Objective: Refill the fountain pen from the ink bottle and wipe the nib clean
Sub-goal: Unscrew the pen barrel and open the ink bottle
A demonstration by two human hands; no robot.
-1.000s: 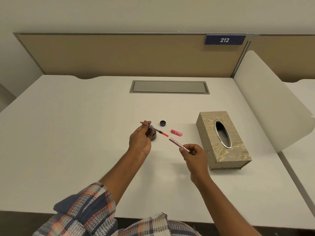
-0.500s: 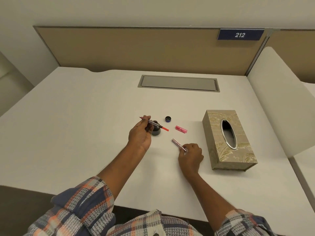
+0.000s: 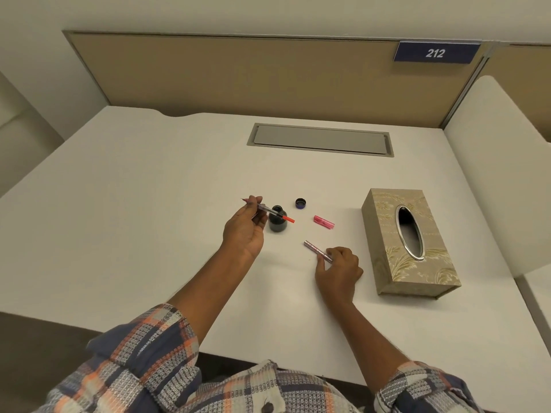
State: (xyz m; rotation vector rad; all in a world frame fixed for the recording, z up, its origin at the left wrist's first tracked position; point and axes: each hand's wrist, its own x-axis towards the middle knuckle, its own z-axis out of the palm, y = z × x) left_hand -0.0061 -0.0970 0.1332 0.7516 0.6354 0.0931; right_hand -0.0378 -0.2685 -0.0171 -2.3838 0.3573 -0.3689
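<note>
My left hand [image 3: 246, 231] pinches the fountain pen's inner section [image 3: 272, 212], a clear converter with a red end and the nib pointing left past my fingers. It hovers just over the open dark ink bottle [image 3: 278, 222] on the white desk [image 3: 134, 219]. The pen barrel [image 3: 316, 249], a pinkish metallic tube, lies on the desk. My right hand [image 3: 338, 268] rests beside it with fingertips touching its near end. The bottle's dark cap [image 3: 301, 203] and the pink pen cap [image 3: 323, 222] lie just beyond.
A patterned tissue box [image 3: 410, 242] with an oval opening stands to the right of my right hand. A grey cable hatch [image 3: 320, 140] sits in the desk at the back. A beige partition with a "212" sign [image 3: 436, 53] rises behind.
My right hand lowered the pen barrel from the air onto the desk and loosened its grip. My left hand stayed over the ink bottle with the converter section.
</note>
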